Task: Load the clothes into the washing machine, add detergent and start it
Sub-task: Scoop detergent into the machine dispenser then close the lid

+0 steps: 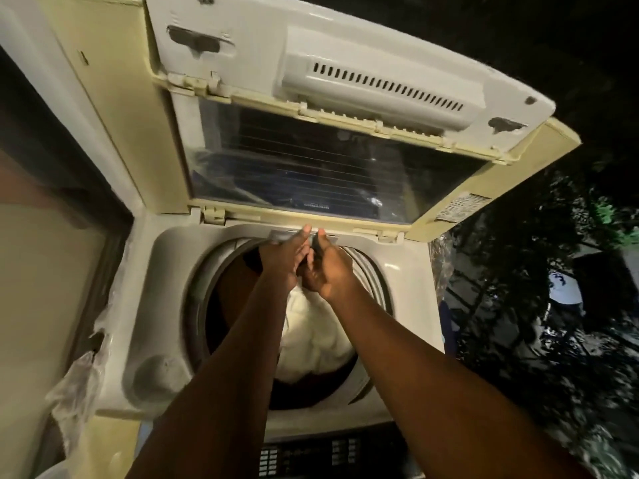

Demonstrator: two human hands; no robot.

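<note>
The top-load washing machine (pixel 162 305) stands with its folding glass lid (pixel 311 160) raised. Inside the drum lies a white cloth (pixel 313 340) over dark clothes (pixel 301 392). My left hand (pixel 281 261) and my right hand (pixel 333 267) reach side by side over the drum, palms facing each other. Their fingertips touch a small grey flap (pixel 276 235) on the rear rim below the lid hinge. Something dark sits between the palms; whether either hand grips it is unclear. No detergent container is in view.
The control panel (pixel 311 454) with its buttons runs along the near edge between my forearms. Torn plastic wrap (pixel 79 385) hangs off the machine's left side beside a wall (pixel 41 271). Dark foliage (pixel 553 305) fills the right.
</note>
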